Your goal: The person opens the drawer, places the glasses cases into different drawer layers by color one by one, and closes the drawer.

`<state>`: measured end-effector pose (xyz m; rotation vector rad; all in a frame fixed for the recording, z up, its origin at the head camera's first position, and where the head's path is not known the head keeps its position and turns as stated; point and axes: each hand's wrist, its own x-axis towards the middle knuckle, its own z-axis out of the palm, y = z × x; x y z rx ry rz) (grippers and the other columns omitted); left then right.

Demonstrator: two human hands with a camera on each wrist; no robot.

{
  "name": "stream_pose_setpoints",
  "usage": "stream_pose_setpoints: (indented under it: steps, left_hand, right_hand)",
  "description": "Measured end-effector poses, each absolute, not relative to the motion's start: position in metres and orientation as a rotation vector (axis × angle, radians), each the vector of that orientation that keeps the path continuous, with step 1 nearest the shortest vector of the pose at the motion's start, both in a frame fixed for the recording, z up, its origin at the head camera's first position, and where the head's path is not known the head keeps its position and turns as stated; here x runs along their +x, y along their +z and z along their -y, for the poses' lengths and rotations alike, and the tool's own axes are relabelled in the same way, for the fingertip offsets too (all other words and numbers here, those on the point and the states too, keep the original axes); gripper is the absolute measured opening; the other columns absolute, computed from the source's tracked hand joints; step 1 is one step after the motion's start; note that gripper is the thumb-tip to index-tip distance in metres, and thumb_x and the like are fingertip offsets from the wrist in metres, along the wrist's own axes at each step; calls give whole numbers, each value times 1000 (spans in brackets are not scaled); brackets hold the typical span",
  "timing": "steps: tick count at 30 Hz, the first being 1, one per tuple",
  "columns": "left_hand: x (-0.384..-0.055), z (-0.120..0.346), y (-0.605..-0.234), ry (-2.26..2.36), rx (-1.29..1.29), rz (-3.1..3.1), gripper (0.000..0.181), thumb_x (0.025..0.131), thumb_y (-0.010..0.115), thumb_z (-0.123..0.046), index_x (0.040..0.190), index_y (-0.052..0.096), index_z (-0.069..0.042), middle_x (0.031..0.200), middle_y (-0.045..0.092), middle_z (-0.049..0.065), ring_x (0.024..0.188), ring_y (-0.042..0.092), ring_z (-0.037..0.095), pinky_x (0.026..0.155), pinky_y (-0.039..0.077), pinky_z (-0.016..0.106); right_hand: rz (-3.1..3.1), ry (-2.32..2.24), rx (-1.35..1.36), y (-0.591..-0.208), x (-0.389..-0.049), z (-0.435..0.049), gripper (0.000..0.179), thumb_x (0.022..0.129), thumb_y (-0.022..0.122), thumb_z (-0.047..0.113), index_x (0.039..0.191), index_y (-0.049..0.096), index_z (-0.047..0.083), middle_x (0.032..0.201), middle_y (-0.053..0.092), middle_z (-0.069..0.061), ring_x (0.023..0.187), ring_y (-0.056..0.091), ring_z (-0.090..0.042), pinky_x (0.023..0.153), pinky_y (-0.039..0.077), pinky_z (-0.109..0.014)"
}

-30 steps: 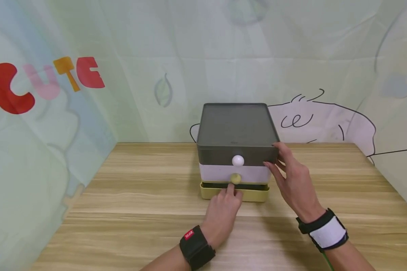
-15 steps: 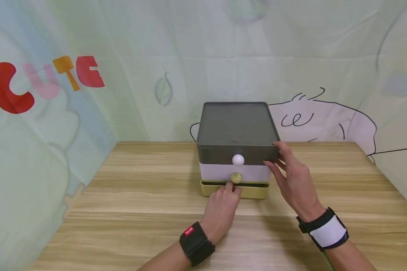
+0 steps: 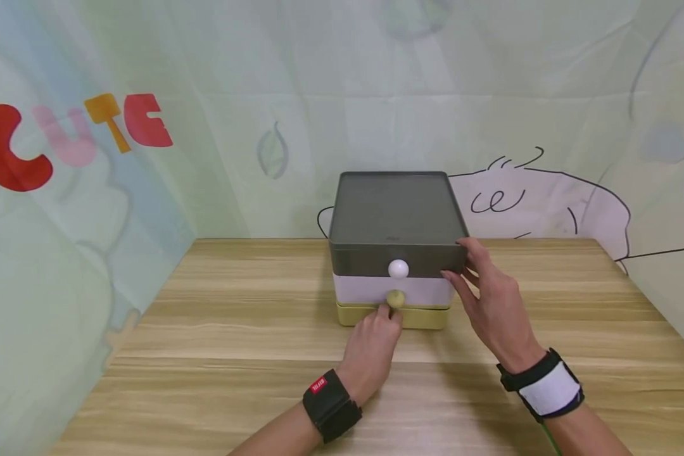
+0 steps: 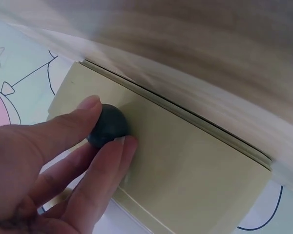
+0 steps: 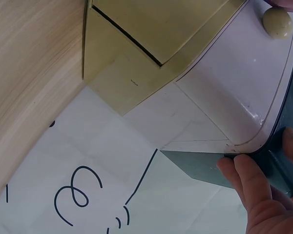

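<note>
A three-tier drawer box [image 3: 396,212] stands on the table, dark grey-green on top, pale lilac in the middle and yellow below. My left hand [image 3: 370,354] is at the yellow bottom drawer [image 3: 424,318]; in the left wrist view, thumb and fingers pinch its round dark green knob [image 4: 109,126]. Only a thin dark seam [image 5: 127,36] shows around that drawer in the right wrist view. My right hand [image 3: 498,307] grips the box's top tier at the front right corner, thumb on the front, fingers along the side. The upper drawers carry a white knob [image 3: 398,268] and a yellow knob [image 3: 396,299].
The wooden table [image 3: 234,304] extends to both sides and in front of the box. A printed cloth backdrop [image 3: 251,126] hangs behind and on both sides, with the box close to its rear part.
The yellow bottom drawer has slid back into the box, narrowing its dark gap to a thin line. My left hand has moved forward with it; my right hand has kept its place on the corner.
</note>
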<state>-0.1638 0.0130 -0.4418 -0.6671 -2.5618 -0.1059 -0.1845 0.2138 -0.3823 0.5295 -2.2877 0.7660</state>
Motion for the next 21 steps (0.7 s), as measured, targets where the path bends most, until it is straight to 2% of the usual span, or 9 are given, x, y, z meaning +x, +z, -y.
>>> stream_pose_setpoints:
  steps: [12, 21]
  left_hand:
    - [-164, -14, -443, -147, -622, 2553, 11, 85, 75, 0, 85, 68, -8, 91, 67, 6, 67, 70, 17, 53, 55, 28]
    - [-165, -15, -444, -164, -615, 2561, 11, 85, 75, 0, 87, 68, -8, 91, 67, 6, 66, 71, 18, 52, 55, 29]
  right_hand:
    - [2269, 752, 546, -383, -185, -214, 63, 84, 77, 0, 139, 45, 6, 121, 72, -24, 109, 72, -40, 82, 60, -46]
    - [2271, 747, 536, -382, -184, -213, 64, 84, 78, 0, 139, 45, 5, 123, 70, -26, 108, 72, -41, 80, 60, -46]
